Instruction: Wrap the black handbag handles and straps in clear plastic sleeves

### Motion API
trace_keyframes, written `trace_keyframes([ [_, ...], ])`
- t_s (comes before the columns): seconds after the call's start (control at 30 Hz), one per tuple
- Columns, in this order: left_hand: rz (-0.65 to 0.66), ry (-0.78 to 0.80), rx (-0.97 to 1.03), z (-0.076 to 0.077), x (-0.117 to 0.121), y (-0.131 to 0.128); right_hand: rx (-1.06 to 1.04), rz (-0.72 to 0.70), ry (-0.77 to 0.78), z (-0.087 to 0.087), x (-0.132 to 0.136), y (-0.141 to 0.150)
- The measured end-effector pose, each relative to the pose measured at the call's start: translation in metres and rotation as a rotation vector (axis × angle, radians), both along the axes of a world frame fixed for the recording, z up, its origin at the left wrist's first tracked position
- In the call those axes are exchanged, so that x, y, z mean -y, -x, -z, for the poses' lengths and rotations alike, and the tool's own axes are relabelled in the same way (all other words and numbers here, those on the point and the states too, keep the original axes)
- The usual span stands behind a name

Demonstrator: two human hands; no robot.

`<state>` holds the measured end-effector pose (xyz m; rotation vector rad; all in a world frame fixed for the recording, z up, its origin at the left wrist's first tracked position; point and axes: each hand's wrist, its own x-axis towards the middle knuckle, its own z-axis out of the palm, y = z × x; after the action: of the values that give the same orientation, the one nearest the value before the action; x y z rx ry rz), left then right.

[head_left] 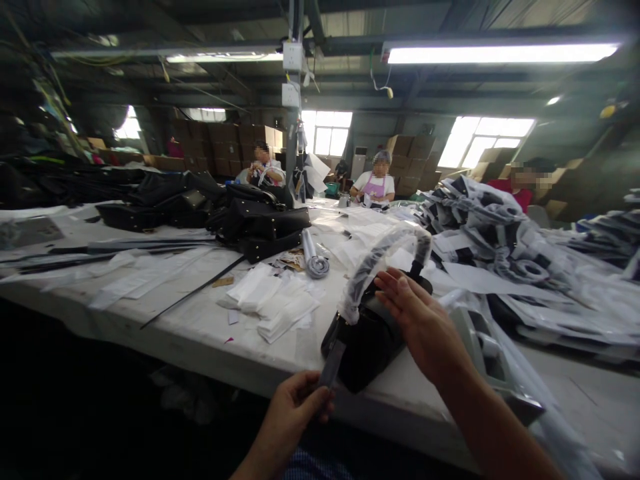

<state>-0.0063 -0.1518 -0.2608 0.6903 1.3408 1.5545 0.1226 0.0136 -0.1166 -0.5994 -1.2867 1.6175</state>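
Head view: near the front edge of a long white desk [175, 333], a small black handbag [367, 347] with an arched handle [365, 263] wrapped in clear plastic. Pinched between thumb and fingers of the left hand [300, 400], a flat dark grey strip [332, 365], reaching up to the handbag's left end. By its upper side, the right hand [425, 320], grip unclosed, fingers extended; impossible to tell how firmly pressed. Probably best to steady the handbag with that palm, keep the strip flat and untwisted, and avoid tugging or snagging the plastic.
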Motion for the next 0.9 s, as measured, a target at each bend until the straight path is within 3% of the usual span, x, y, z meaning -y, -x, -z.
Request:
trace_keyframes([
  [0.2,0.060,0.004,-0.382,-0.013,0.002,0.014,-0.033,-0.263,0.148,-0.077,-0.026,0.025],
  [0.33,-0.085,0.040,-0.486,-0.027,-0.004,0.032,0.020,-0.242,0.153,-0.127,-0.036,0.025],
  [0.47,-0.218,-0.015,-0.538,-0.051,-0.018,0.046,0.090,-0.334,0.158,-0.162,-0.063,0.018],
  [0.67,-0.338,-0.166,-0.675,-0.092,-0.043,0.049,0.373,-0.388,-0.144,-0.186,-0.103,0.012],
  [0.9,-0.438,-0.218,-0.892,-0.100,-0.062,0.056,0.627,-0.451,-0.434,-0.177,-0.115,0.018],
])
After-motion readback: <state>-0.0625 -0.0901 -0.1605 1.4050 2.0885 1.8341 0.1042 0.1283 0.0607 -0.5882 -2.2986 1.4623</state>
